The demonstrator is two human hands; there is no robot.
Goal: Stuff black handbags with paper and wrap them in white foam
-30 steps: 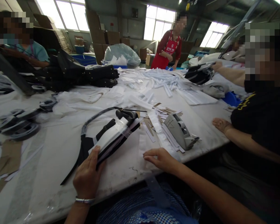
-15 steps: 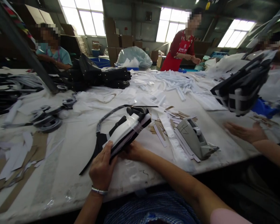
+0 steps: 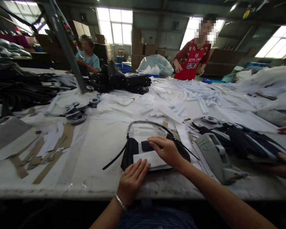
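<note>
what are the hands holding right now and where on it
Both hands press a black bag flat on the table: the left hand on its near edge, the right hand on the white paper wrap across its top. Neither lifts it.

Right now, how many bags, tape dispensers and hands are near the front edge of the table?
Black bags: 2, one under both hands, one at right.
Tape dispenser: 1.
Own hands: 2, left, right.
Total: 5.

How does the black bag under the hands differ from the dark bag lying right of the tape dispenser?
The black bag carries a white paper wrap and both the left hand and right hand press it flat. The dark bag looks longer and rumpled. Both lie on the table.
</note>
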